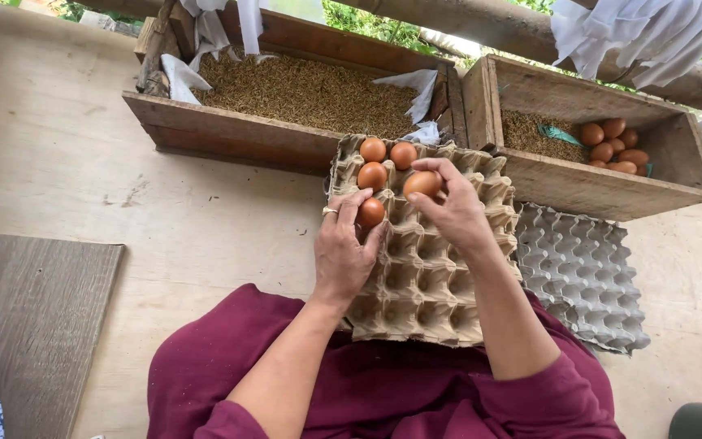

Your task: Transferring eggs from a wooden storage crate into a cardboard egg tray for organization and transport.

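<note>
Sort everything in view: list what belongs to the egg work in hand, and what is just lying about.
In use: brown cardboard egg tray; brown eggs in it; egg in right hand; egg under left hand; wooden nest box with eggs.

Lying about: grey egg tray; husk-filled wooden box; white cloths; grey board.

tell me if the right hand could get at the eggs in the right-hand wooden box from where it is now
Probably yes. The right hand holds an egg over the brown egg tray, and the eggs in the wooden box lie uncovered. Only the box's low front wall stands between, but the hand is occupied.
</note>
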